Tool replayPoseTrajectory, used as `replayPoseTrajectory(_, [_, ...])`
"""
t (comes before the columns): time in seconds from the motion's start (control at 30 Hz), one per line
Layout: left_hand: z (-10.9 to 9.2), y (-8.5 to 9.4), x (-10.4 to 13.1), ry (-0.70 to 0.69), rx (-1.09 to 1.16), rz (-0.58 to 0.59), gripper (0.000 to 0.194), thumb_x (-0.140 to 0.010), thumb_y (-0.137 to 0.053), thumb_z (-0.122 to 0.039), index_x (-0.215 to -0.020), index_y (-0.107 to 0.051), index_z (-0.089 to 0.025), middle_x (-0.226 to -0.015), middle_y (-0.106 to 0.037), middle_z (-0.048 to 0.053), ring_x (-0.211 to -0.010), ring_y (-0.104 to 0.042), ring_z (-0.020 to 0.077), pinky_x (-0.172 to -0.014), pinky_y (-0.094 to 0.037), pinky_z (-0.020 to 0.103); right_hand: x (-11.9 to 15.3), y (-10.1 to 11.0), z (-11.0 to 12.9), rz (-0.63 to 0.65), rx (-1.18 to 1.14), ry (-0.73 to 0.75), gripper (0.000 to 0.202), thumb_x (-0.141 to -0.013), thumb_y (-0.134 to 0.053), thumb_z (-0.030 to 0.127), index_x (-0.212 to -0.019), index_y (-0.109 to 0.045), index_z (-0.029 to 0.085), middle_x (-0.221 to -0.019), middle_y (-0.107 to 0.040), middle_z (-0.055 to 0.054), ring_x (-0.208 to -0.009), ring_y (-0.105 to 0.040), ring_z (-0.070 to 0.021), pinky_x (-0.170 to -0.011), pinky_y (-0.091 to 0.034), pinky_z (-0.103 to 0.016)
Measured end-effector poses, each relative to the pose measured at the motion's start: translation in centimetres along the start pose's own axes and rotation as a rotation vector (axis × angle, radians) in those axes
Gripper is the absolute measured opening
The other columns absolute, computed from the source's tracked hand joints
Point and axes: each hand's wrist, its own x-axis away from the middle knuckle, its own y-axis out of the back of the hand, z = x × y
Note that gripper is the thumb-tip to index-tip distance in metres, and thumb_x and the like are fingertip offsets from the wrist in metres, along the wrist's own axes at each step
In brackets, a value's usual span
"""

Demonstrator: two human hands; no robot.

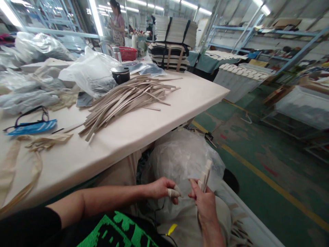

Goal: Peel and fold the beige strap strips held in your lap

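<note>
My right hand [204, 199] is closed around several pale flat strips [205, 176], whose ends stick up above the fingers. Just to its left is my left hand [166, 190], with pale wrapping on its fingers; the fingers are curled, and whether anything thin is between their tips is too small to tell. The two hands are apart, over my lap and in front of a clear plastic bag [183, 154]. A large loose pile of beige strips [128, 99] lies on the table [154, 127].
On the table are glasses [31, 118] on a blue packet, a dark lidded cup [120, 73], plastic bags and tangled fabric bands [38, 147]. Strapped stacks [174, 29] stand behind. A person [117, 24] stands at the back left. A white-edged bin [249, 212] is at my right.
</note>
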Motion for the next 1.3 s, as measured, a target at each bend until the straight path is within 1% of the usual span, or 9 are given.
replayPoseTrajectory(0.13, [-1.3,-0.3,1.7,0.053,0.139,-0.017,0.043,-0.065,-0.070,-0.052,-0.082,-0.065,-0.012,-0.068,-0.063,0.003,-0.060,-0.056,0.0113,-0.065,-0.045,0.025,-1.1,0.6,1.1,-0.091,-0.078,0.010,0.039,-0.064,-0.075,0.046,-0.082,-0.064,0.013,-0.041,-0.040,0.010,-0.038,-0.033,-0.0062,-0.046,-0.043,-0.024])
replayPoseTrajectory(0.3, [-1.6,-0.6,3.4,0.057,0.197,-0.020,0.037,-0.071,-0.064,-0.048,-0.084,-0.062,-0.014,-0.073,-0.064,0.004,-0.060,-0.055,0.0105,-0.062,-0.043,0.023,-1.5,0.1,2.0,-0.113,-0.139,0.043,0.038,-0.062,-0.077,0.043,-0.080,-0.064,0.013,-0.041,-0.041,0.010,-0.039,-0.031,-0.0053,-0.047,-0.046,-0.025])
replayPoseTrajectory(0.53, [-0.2,0.8,5.2,0.095,-0.072,0.027,0.042,-0.077,-0.058,-0.053,-0.087,-0.067,-0.013,-0.081,-0.067,0.005,-0.068,-0.056,0.0115,-0.064,-0.042,0.022,-1.2,-0.6,3.5,-0.112,-0.185,0.104,0.033,-0.063,-0.076,0.041,-0.077,-0.063,0.014,-0.040,-0.039,0.011,-0.039,-0.032,-0.0049,-0.046,-0.044,-0.022])
replayPoseTrajectory(0.7, [-0.5,1.4,5.7,0.096,-0.366,0.066,0.038,-0.068,-0.067,-0.054,-0.077,-0.071,-0.017,-0.065,-0.064,0.000,-0.060,-0.053,0.0100,-0.058,-0.039,0.019,-1.3,-1.4,4.0,-0.084,-0.189,0.106,0.034,-0.064,-0.075,0.043,-0.077,-0.062,0.014,-0.039,-0.039,0.011,-0.038,-0.032,-0.0051,-0.047,-0.044,-0.022])
replayPoseTrajectory(0.77, [-0.5,1.4,5.5,0.125,-0.335,0.045,0.039,-0.064,-0.069,-0.055,-0.074,-0.072,-0.017,-0.063,-0.063,-0.001,-0.058,-0.052,0.0100,-0.057,-0.039,0.019,-1.3,-1.7,3.9,-0.056,-0.190,0.080,0.035,-0.064,-0.075,0.044,-0.076,-0.061,0.015,-0.040,-0.040,0.011,-0.038,-0.032,-0.0050,-0.046,-0.043,-0.021])
replayPoseTrajectory(0.87, [-0.2,1.6,4.5,0.179,-0.004,-0.019,0.045,-0.057,-0.074,-0.055,-0.073,-0.070,-0.013,-0.068,-0.065,0.003,-0.062,-0.057,0.0134,-0.064,-0.044,0.025,-0.6,-1.8,3.0,0.038,-0.181,0.022,0.040,-0.064,-0.073,0.050,-0.073,-0.059,0.014,-0.039,-0.040,0.010,-0.037,-0.031,-0.0054,-0.045,-0.043,-0.023])
replayPoseTrajectory(0.93, [-0.1,2.0,3.7,0.194,0.218,-0.140,0.047,-0.051,-0.078,-0.052,-0.071,-0.066,-0.011,-0.067,-0.064,0.005,-0.061,-0.058,0.0140,-0.066,-0.045,0.028,0.5,-1.5,2.0,0.143,-0.143,-0.031,0.044,-0.065,-0.070,0.056,-0.073,-0.059,0.013,-0.039,-0.041,0.009,-0.036,-0.031,-0.0059,-0.043,-0.041,-0.024])
replayPoseTrajectory(1.1, [-0.6,3.0,2.0,0.137,0.666,-0.368,0.042,-0.052,-0.082,-0.039,-0.075,-0.058,-0.014,-0.070,-0.061,0.000,-0.059,-0.056,0.0093,-0.069,-0.045,0.027,4.5,-1.1,-2.1,0.515,0.104,-0.160,0.053,-0.073,-0.054,0.067,-0.077,-0.057,0.015,-0.036,-0.041,0.007,-0.035,-0.032,-0.0060,-0.039,-0.023,-0.020])
replayPoseTrajectory(1.3, [-0.6,2.6,1.3,0.085,0.774,-0.374,0.043,-0.057,-0.080,-0.040,-0.086,-0.062,-0.014,-0.084,-0.064,0.003,-0.069,-0.060,0.0115,-0.074,-0.044,0.027,6.9,-2.7,-6.3,0.700,0.166,-0.244,0.060,-0.070,-0.048,0.075,-0.077,-0.054,0.017,-0.033,-0.039,0.008,-0.032,-0.031,-0.0069,-0.038,-0.022,-0.021])
